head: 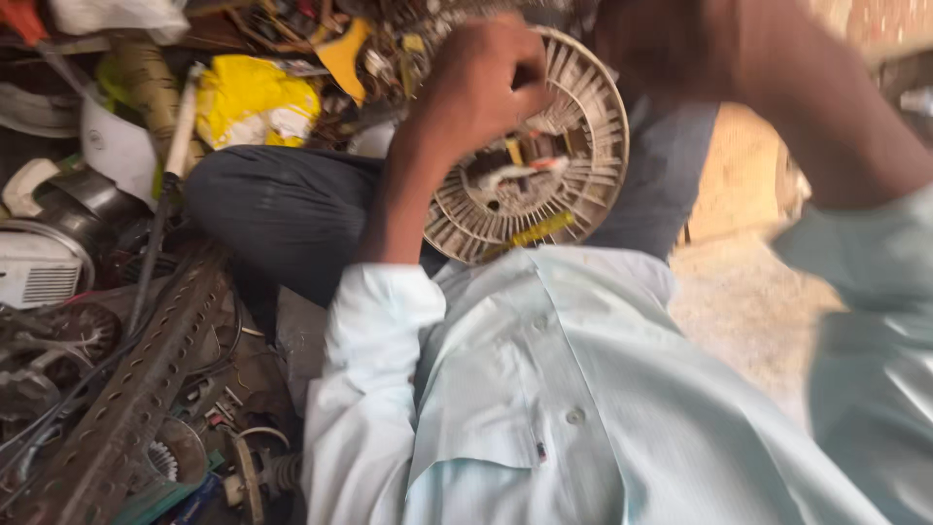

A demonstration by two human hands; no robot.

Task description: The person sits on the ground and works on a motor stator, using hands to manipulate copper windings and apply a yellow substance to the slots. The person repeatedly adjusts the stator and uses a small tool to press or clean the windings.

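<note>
**Round finned part held on the lap amid a heap of scrap**

The person sits on a sandy, pale floor [748,311] that lies bare on the right side. On the left is a dense heap of scrap: a perforated metal bar [136,389] lying slantwise, tangled black cables [146,253], a yellow bag [253,97] and a white vented box [39,272].

The left hand [481,83] is curled tight over the upper edge of a round, dirty white motor part [554,185] with radial fins, which rests tilted against the dark trouser leg [282,209]. A yellow strip [530,233] lies along its lower rim.

Free room is only to the right; the heap crowds close against the left knee.

The right arm [816,107] crosses the top right corner, blurred, its hand out of view, so its grip cannot be told. The light shirt [564,389] hides the lap below.
</note>
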